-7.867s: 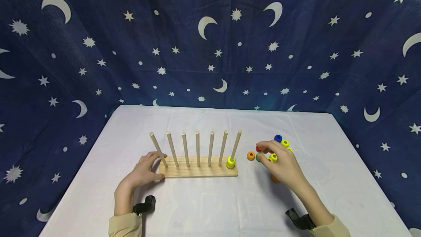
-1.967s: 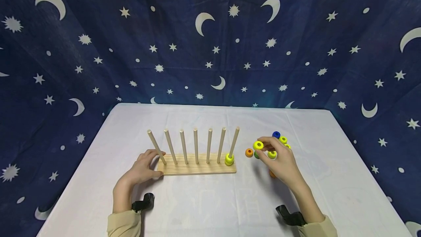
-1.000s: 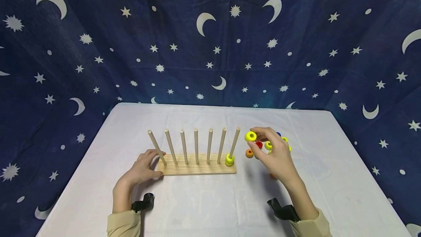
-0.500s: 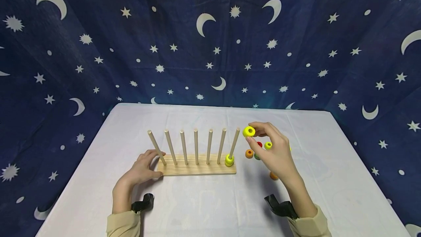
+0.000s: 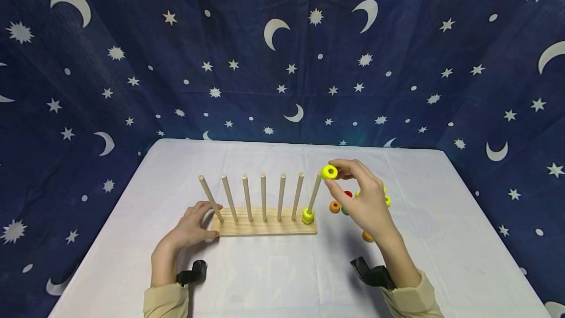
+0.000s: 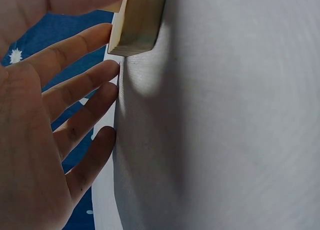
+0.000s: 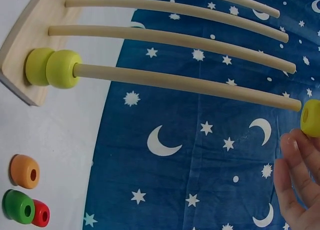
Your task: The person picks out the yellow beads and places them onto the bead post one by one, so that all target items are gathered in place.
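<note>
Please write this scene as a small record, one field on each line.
right hand: pinches a yellow bead just off the tip of the rightmost peg
left hand: touches the left end of the wooden pegboard
pegs: seven; two yellow beads on the rightmost, none on the others
loose beads: orange, green, red, yellow; right of the pegboard, some partly hidden by the right hand
backdrop: dark blue, with moons and stars
</note>
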A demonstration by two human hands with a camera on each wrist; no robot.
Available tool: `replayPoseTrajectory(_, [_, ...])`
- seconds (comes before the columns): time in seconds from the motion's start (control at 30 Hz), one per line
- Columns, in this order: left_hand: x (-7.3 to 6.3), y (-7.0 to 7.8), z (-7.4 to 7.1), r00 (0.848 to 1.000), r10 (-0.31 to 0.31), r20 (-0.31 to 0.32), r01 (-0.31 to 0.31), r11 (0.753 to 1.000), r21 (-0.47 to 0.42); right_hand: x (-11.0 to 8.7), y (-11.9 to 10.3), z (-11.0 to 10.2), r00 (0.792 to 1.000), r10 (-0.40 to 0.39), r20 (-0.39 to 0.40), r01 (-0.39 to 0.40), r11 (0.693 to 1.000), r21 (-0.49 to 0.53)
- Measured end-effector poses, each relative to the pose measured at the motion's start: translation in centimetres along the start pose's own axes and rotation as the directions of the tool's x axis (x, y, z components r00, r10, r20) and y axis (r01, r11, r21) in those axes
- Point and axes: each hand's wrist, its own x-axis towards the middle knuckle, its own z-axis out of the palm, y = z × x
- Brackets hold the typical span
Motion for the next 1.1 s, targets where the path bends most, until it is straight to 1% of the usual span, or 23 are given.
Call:
replayPoseTrajectory(0.6, [-0.1,-0.1,0.1,1.0,0.013,-0.003,-0.013,0.999,0.029,0.2,-0.1,0.8,0.999,0.014,0.038,-0.015,1.0,0.02])
replayPoseTrajectory(0.73, [-0.1,0.0,0.1,1.0,0.008,0.0,-0.008,1.0,0.029,0.2,0.1,0.9,0.998,0.035,0.054,-0.035,0.999,0.013])
replayPoseTrajectory(0.87, [-0.1,0.0,0.1,1.0,0.004,-0.002,-0.004,1.0,0.026,-0.1,0.4,1.2,0.994,0.089,0.065,-0.09,0.996,0.013])
replayPoseTrajectory(0.9, [-0.1,0.1,0.1,1.0,0.004,-0.003,-0.004,1.0,0.026,-0.1,0.4,1.3,0.994,0.092,0.066,-0.093,0.996,0.013])
replayPoseTrajectory(0.97, [-0.1,0.1,0.1,1.0,0.005,-0.005,-0.005,1.0,0.028,-0.2,0.6,1.5,0.994,0.093,0.065,-0.094,0.996,0.014])
replayPoseTrajectory(1.1, [-0.1,0.0,0.1,1.0,0.003,-0.006,-0.003,1.0,0.03,-0.2,0.8,1.6,0.997,0.053,0.059,-0.053,0.999,-0.001])
